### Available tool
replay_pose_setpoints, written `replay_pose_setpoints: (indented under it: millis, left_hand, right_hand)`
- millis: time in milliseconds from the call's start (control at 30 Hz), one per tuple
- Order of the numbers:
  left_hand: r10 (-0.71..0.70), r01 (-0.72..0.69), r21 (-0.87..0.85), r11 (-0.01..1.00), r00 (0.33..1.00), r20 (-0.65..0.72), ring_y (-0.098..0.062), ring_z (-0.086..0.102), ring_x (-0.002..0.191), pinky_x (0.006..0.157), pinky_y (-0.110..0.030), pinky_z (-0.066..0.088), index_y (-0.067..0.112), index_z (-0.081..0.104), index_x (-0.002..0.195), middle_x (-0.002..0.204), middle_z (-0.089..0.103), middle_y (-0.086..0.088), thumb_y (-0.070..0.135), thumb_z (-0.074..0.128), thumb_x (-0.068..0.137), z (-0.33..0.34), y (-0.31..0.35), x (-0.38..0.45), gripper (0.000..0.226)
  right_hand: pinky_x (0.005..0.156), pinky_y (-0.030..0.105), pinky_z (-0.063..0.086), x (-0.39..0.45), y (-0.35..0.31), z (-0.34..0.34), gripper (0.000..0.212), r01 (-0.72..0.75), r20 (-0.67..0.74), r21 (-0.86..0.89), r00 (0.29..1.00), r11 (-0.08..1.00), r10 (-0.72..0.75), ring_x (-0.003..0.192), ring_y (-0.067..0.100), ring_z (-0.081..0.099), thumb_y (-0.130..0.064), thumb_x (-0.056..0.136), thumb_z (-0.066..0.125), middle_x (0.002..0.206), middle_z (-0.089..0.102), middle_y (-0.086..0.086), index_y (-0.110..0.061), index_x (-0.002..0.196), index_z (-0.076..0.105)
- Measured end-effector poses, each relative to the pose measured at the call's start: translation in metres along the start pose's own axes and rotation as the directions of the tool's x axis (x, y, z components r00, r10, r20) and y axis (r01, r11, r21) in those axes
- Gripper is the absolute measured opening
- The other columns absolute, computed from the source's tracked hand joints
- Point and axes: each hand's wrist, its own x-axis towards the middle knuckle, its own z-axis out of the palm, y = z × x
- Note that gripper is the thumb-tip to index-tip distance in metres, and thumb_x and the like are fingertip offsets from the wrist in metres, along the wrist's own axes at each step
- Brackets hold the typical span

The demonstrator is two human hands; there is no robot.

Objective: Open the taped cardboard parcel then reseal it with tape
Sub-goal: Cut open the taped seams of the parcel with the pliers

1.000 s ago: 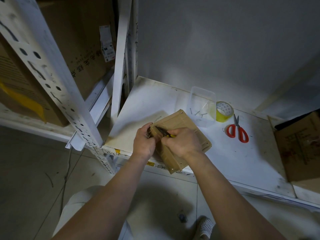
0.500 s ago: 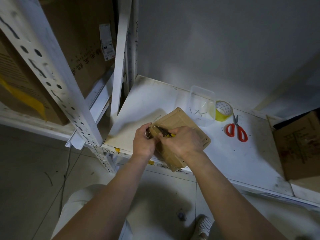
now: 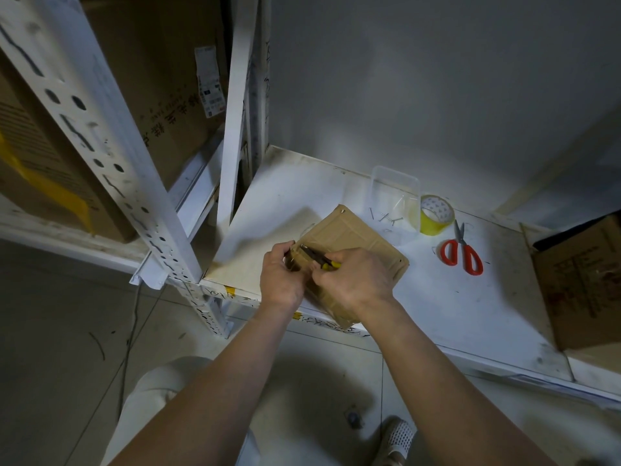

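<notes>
Parcel (image 3: 353, 237) lay at the shelf (image 3: 470, 314) front edge, barely shifted from a second earlier. Left hand (image 3: 280, 279) gripped its corner; right hand (image 3: 353, 280) held a knife (image 3: 317, 257) on the tape. Opening continued; tape roll (image 3: 436, 215) waited behind.

Bare forearms, no sleeves, pale beige trousers (image 3: 158, 395) — white perforated mesh shoe (image 3: 398, 438) below

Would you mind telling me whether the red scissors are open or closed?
Closed: the red scissors lie flat on the shelf, blades together in one point, handle loops side by side.
</notes>
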Motion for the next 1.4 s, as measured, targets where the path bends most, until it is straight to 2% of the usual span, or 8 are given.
replay_pose_setpoints:
  millis: [267, 400, 567, 700, 767, 1000, 1233, 1400]
  left_hand:
    - [-0.005, 0.005, 0.038, 0.999, 1.000, 0.016, -0.020, 0.056, 0.107, 0.097, -0.034, 0.048, 0.023, 0.058, 0.111, 0.118, 0.055, -0.003, 0.009, 0.075, 0.074, -0.002, 0.002, 0.001, 0.044]
    - [-0.012, 0.010, 0.081, 0.997, 1.000, 0.014, -0.015, 0.054, 0.103, 0.088, -0.023, 0.045, 0.024, 0.058, 0.112, 0.117, 0.054, 0.001, 0.008, 0.073, 0.075, -0.002, 0.002, 0.003, 0.042]
    - [-0.029, 0.024, 0.121, 0.992, 0.999, 0.039, -0.016, 0.054, 0.104, 0.087, -0.022, 0.043, 0.022, 0.058, 0.112, 0.119, 0.055, -0.003, 0.007, 0.072, 0.075, 0.001, 0.005, 0.005, 0.042]
    - [-0.063, 0.058, 0.104, 0.993, 0.997, 0.039, -0.021, 0.057, 0.106, 0.091, -0.029, 0.048, 0.019, 0.059, 0.111, 0.117, 0.057, -0.004, 0.021, 0.080, 0.071, -0.001, 0.004, 0.006, 0.045]
    - [-0.082, 0.078, 0.104, 0.992, 0.996, 0.034, -0.022, 0.056, 0.107, 0.096, -0.036, 0.048, 0.019, 0.058, 0.111, 0.118, 0.056, -0.004, 0.023, 0.080, 0.071, -0.002, 0.003, 0.004, 0.046]
    - [-0.090, 0.087, 0.097, 0.991, 0.995, 0.034, -0.023, 0.054, 0.110, 0.100, -0.043, 0.047, 0.019, 0.057, 0.112, 0.119, 0.053, -0.003, 0.023, 0.080, 0.071, 0.004, 0.004, 0.007, 0.048]
    - [-0.096, 0.092, 0.124, 0.988, 0.995, 0.027, -0.023, 0.054, 0.103, 0.095, -0.046, 0.050, 0.027, 0.048, 0.118, 0.115, 0.052, -0.001, 0.029, 0.073, 0.072, 0.012, 0.004, 0.006, 0.052]
    - [-0.112, 0.108, 0.135, 0.985, 0.993, 0.025, -0.023, 0.054, 0.103, 0.094, -0.046, 0.050, 0.029, 0.048, 0.120, 0.117, 0.053, 0.000, 0.037, 0.067, 0.065, 0.015, 0.005, 0.009, 0.059]
  right_hand:
    - [0.079, 0.030, 0.053, 0.001, 0.001, 0.005, 0.031, 0.047, -0.034, -0.064, 0.998, 0.997, -0.049, 0.097, 0.024, 0.063, -0.040, 0.084, 0.059, 0.105, 0.070, 0.002, -0.025, 0.110, 0.068]
    - [0.078, 0.030, 0.049, -0.002, 0.011, 0.017, 0.037, 0.111, -0.091, -0.089, 0.989, 0.990, -0.119, 0.097, 0.026, 0.060, -0.035, 0.083, 0.059, 0.111, 0.061, 0.002, -0.032, 0.119, 0.063]
    - [0.081, 0.032, 0.047, -0.001, 0.022, 0.029, 0.045, 0.145, -0.148, -0.138, 0.975, 0.980, -0.165, 0.105, 0.026, 0.056, -0.036, 0.083, 0.059, 0.118, 0.056, 0.002, -0.032, 0.128, 0.056]
    - [0.073, 0.028, 0.044, 0.009, 0.022, 0.012, 0.041, 0.095, -0.334, 0.010, 0.939, 0.995, -0.086, 0.092, 0.026, 0.060, -0.034, 0.082, 0.059, 0.099, 0.059, 0.003, -0.036, 0.122, 0.058]
    - [0.078, 0.031, 0.046, 0.022, 0.023, -0.006, 0.042, 0.093, -0.389, 0.079, 0.920, 0.993, -0.056, 0.092, 0.026, 0.059, -0.029, 0.082, 0.060, 0.097, 0.059, 0.004, -0.037, 0.123, 0.059]
    - [0.076, 0.031, 0.045, 0.040, 0.037, -0.017, 0.035, 0.068, -0.417, 0.105, 0.909, 0.992, -0.018, 0.088, 0.024, 0.059, -0.029, 0.085, 0.059, 0.094, 0.058, 0.003, -0.029, 0.120, 0.064]
    - [0.072, 0.031, 0.053, 0.072, 0.074, -0.028, 0.037, -0.052, -0.437, 0.126, 0.894, 0.991, 0.102, 0.078, 0.021, 0.063, -0.034, 0.083, 0.061, 0.085, 0.063, 0.004, -0.029, 0.119, 0.065]
    - [0.065, 0.026, 0.047, 0.095, 0.091, -0.045, 0.034, -0.173, -0.449, 0.118, 0.869, 0.978, 0.208, 0.077, 0.017, 0.058, -0.030, 0.084, 0.061, 0.085, 0.061, 0.003, -0.018, 0.116, 0.066]
